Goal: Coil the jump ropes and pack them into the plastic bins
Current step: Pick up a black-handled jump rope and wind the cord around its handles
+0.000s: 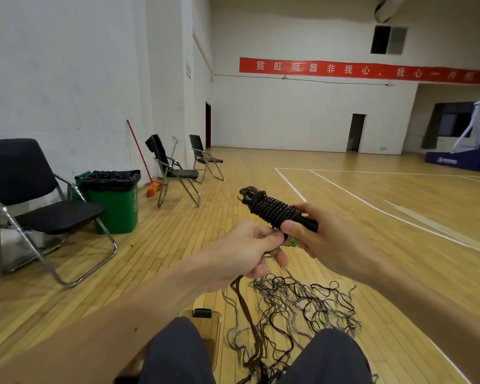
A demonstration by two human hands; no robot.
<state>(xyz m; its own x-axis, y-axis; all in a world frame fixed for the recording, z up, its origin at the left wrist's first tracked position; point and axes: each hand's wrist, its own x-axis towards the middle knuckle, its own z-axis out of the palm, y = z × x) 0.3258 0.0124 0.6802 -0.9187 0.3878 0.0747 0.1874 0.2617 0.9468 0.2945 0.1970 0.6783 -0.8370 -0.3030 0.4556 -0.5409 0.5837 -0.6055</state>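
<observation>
One black jump rope [272, 210] is held almost fully coiled, gripped by the right hand [330, 239] and its tail pinched by the left hand [247, 250], while tangled ropes [294, 306] on the floor are judged still to be coiled and packed into the plastic bin [205, 324].

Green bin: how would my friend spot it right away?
Look along the white wall on the left side of the gym. The green trash bin stands by it, between the nearest black folding chair and a leaning broom. Unlike the black chairs, it is green, lined with a black bag.
</observation>
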